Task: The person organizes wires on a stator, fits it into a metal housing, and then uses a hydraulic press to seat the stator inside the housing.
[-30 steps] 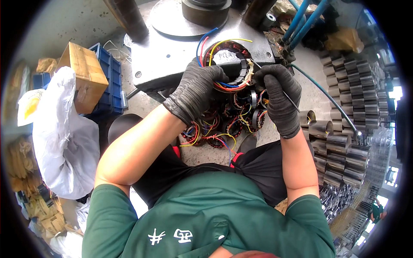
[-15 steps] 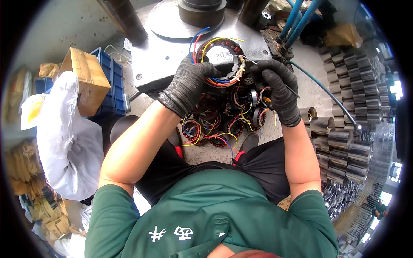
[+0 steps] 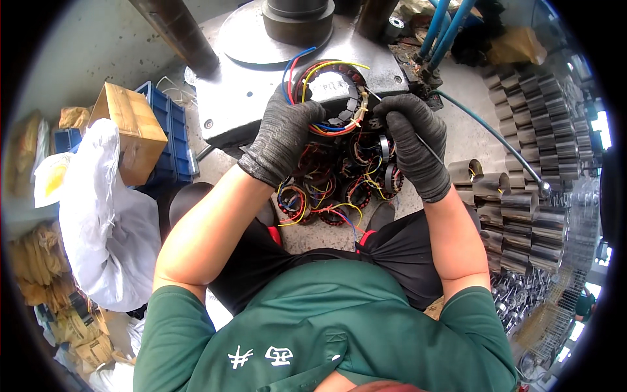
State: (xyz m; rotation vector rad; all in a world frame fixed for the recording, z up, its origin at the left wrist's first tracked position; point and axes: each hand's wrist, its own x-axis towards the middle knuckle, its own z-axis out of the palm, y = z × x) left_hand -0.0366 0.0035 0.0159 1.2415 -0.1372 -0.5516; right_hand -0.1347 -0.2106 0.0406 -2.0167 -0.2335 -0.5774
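My gloved left hand [image 3: 284, 134] is closed around the near left side of a motor stator [image 3: 356, 108], a dark ring with pale inner segments and laced windings. Blue, red and yellow lead wires [image 3: 291, 75] stick up from it past my thumb. In my gloved right hand [image 3: 415, 144] a thin metal rod [image 3: 373, 95] is pinched, its tip by the stator's right rim; whether it touches is too small to tell. Several more stators [image 3: 294, 201] with coloured leads lie heaped on the floor below, between my feet.
Beyond my hands stands a metal press bed [image 3: 241, 88] with a round plate and dark pillars. Stacked metal cylinders [image 3: 548, 228] line the right side, near a green hose [image 3: 483, 127]. At left are a cardboard box [image 3: 130, 130], a blue crate [image 3: 163, 111] and a white sack [image 3: 108, 228].
My right hand has shifted slightly left and down with the rod, its fingers drawn closer to the stator's rim. The left hand still grips the stator, little changed.
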